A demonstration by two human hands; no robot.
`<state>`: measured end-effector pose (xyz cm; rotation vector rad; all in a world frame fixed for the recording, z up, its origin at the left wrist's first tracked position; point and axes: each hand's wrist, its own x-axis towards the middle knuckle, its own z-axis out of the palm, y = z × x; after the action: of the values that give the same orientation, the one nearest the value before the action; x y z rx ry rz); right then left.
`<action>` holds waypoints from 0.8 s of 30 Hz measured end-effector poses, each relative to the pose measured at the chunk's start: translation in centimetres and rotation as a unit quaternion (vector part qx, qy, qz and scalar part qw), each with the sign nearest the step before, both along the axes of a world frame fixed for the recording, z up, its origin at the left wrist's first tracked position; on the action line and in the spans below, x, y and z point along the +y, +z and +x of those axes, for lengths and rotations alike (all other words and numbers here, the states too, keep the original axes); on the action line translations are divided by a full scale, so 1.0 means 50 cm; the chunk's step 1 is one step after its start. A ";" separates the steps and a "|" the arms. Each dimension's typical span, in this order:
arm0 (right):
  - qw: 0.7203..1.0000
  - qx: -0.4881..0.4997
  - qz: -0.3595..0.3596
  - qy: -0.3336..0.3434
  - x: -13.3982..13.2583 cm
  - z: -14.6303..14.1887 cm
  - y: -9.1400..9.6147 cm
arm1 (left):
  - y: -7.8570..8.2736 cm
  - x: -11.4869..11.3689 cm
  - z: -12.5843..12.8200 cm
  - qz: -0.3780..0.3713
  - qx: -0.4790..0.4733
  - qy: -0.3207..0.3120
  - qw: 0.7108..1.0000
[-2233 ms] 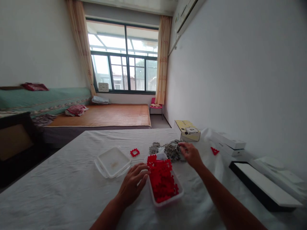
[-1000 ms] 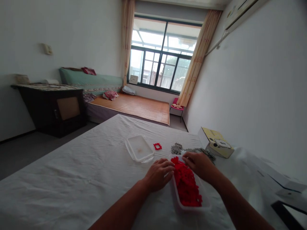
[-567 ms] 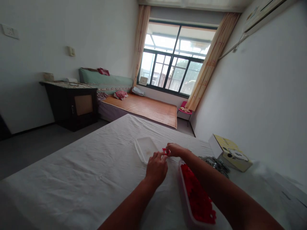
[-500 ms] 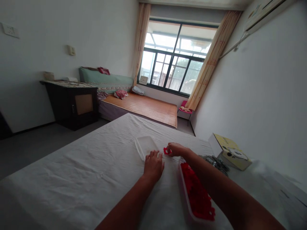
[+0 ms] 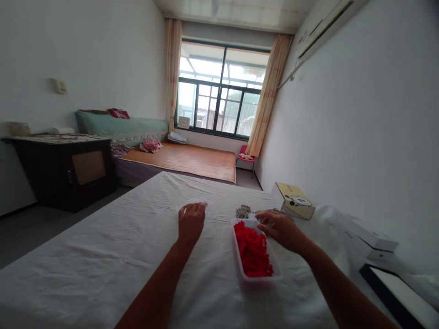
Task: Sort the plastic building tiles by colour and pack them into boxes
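Head view: my right hand (image 5: 281,227) has swung back from the left to the far rim of the tray (image 5: 258,279) of red pieces (image 5: 253,250), fingers curled, whether around anything I cannot tell. My left hand (image 5: 191,222) rests flat on the tabletop (image 5: 103,256), fingers spread, gripping nothing, left of the tray

White walls, a bright window (image 5: 219,89) (curtained), dark cabinet (image 5: 65,171) left.

Desk (image 5: 103,265), left and near side: open white cloth, free passage. Centre-right: tub of red pieces (image 5: 259,279); grey pieces (image 5: 243,211) just beyond. Right edge, along the wall: yellow box (image 5: 294,201), white boxes (image 5: 370,235), black-rimmed case (image 5: 394,289), blocking that side.
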<state>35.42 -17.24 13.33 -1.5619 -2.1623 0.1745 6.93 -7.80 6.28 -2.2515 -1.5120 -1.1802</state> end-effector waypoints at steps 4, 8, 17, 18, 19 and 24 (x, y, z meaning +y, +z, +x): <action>0.988 0.075 0.127 -0.042 -0.038 0.001 0.001 | 0.114 -0.073 -0.013 0.036 -0.149 -0.080 0.985; 0.978 0.114 0.173 -0.003 -0.075 -0.039 -0.001 | 0.210 -0.144 0.011 -0.030 -0.274 -0.208 0.939; 0.968 0.241 0.066 -0.033 -0.059 -0.010 -0.076 | 0.245 -0.078 0.114 -0.223 -0.443 -0.335 0.801; 0.964 0.259 0.052 -0.035 -0.052 0.001 -0.083 | 0.246 -0.068 0.126 -0.242 -0.449 -0.330 0.794; 0.958 0.280 0.046 -0.036 -0.046 0.010 -0.087 | 0.248 -0.059 0.139 -0.257 -0.453 -0.325 0.789; 0.888 0.452 0.055 -0.062 -0.042 0.025 -0.094 | 0.275 -0.028 0.188 -0.280 -0.478 -0.356 0.753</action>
<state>36.65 -19.35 8.61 -1.1880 -1.3051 0.5944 16.36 -9.17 20.01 -2.9412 -1.3436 -2.7636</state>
